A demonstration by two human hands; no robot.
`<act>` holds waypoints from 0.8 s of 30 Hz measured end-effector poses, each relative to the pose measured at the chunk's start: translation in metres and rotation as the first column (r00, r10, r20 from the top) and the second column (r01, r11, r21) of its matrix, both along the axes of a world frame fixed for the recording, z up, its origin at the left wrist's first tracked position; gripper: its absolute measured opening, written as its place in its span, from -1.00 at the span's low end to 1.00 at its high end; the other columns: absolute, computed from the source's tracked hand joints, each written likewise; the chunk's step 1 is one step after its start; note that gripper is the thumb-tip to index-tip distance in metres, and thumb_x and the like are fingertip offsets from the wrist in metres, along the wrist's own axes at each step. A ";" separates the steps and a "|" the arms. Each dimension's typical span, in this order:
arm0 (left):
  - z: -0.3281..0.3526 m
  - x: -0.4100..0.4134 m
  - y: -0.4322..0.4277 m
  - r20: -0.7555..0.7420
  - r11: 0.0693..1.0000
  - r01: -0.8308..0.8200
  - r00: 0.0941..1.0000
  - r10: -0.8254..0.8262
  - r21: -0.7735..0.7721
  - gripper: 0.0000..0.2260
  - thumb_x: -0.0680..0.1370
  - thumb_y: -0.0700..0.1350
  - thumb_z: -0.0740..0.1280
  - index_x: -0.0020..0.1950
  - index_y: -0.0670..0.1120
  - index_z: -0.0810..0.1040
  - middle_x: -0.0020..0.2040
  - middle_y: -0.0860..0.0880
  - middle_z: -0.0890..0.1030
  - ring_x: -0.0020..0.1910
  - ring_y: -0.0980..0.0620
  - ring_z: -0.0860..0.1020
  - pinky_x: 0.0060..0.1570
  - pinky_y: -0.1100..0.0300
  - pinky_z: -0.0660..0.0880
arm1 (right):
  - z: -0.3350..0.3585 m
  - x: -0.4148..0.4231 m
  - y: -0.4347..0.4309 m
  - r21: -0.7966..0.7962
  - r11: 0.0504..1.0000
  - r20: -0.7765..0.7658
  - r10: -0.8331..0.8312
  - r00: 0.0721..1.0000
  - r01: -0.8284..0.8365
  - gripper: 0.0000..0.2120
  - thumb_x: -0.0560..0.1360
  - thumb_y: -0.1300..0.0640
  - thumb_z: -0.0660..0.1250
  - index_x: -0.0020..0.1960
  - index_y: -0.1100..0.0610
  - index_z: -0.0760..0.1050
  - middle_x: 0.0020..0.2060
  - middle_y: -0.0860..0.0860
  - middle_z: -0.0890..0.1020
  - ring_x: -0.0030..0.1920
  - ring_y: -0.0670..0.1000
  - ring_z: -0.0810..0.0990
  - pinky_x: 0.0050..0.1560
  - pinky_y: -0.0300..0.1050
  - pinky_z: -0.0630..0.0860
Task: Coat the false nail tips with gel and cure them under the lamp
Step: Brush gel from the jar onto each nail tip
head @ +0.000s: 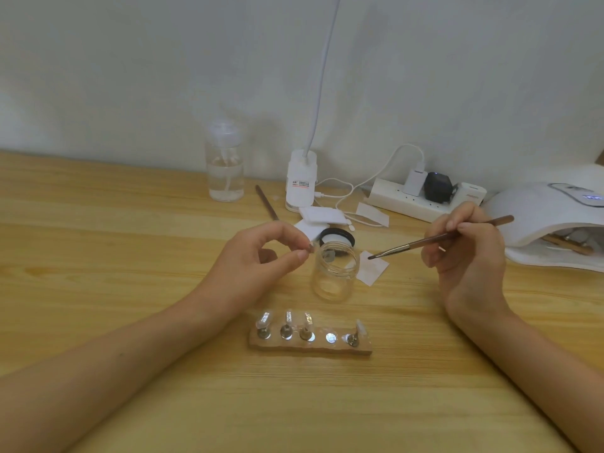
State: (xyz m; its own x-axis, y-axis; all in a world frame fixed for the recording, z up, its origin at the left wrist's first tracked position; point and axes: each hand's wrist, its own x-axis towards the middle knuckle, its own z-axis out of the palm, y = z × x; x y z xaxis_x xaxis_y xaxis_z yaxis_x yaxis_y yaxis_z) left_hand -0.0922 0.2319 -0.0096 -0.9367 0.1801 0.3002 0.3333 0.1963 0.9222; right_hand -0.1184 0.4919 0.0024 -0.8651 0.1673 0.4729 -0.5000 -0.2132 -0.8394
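My left hand (261, 256) pinches a small nail-tip stand (310, 247) between thumb and forefinger, right beside the rim of an open clear jar (335, 273). My right hand (467, 246) holds a brown brush (438, 238), bristles pointing left toward the jar. In front of me lies a wooden holder (310, 346) with several nail tips on metal pegs; one magnet spot stands bare. The white curing lamp (549, 217) sits at the far right, with a wooden holder (568, 243) inside it.
A clear pump bottle (225, 165), a white desk-lamp base (301, 181) and a power strip (425, 197) with cables stand along the wall. A second brush (266, 202), white pads (322, 219), the jar's black lid (336, 238) and paper scraps (372, 268) lie behind the jar.
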 end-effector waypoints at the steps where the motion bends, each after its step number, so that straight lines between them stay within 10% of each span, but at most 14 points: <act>1: 0.001 0.000 -0.001 0.000 0.999 -0.007 1.000 0.007 0.048 -0.86 0.52 -0.15 0.42 -0.13 0.11 0.65 -0.08 0.14 0.66 -0.41 0.11 0.36 -0.38 0.40 0.36 | -0.001 -0.001 0.000 -0.023 1.000 0.023 0.009 1.000 -0.008 -0.89 0.41 0.24 0.07 -0.26 0.13 0.33 -0.46 -0.03 0.49 -0.46 -0.06 0.43 -0.48 -0.24 0.35; 13: 0.007 0.002 -0.007 -0.007 0.957 0.084 0.996 -0.085 0.279 -0.87 0.32 -0.01 0.53 -0.23 0.06 0.61 -0.16 0.08 0.65 -0.33 0.12 0.49 -0.31 0.34 0.44 | -0.001 -0.003 -0.002 -0.092 0.994 0.142 -0.037 0.989 0.051 -0.69 0.55 0.36 0.04 -0.27 0.10 0.39 -0.45 -0.02 0.50 -0.46 -0.08 0.45 -0.49 -0.27 0.35; 24: 0.021 0.041 0.014 -0.157 0.928 0.237 0.944 -0.290 -0.287 -0.88 0.38 -0.10 0.56 -0.22 0.05 0.64 -0.22 0.19 0.65 -0.22 0.18 0.55 -0.13 0.36 0.46 | -0.003 -0.004 -0.003 -0.052 0.997 0.139 -0.042 0.989 0.050 -0.82 0.45 0.25 0.14 -0.27 0.08 0.42 -0.46 -0.04 0.51 -0.46 -0.08 0.46 -0.50 -0.27 0.36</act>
State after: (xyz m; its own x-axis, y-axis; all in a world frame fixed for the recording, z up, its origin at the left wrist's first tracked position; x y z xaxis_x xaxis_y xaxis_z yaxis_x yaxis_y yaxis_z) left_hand -0.0509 0.2464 0.0117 -0.7728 0.5091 0.3789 0.5723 0.3010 0.7628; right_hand -0.1219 0.4888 -0.0004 -0.9120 0.2312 0.3389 -0.3911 -0.2406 -0.8884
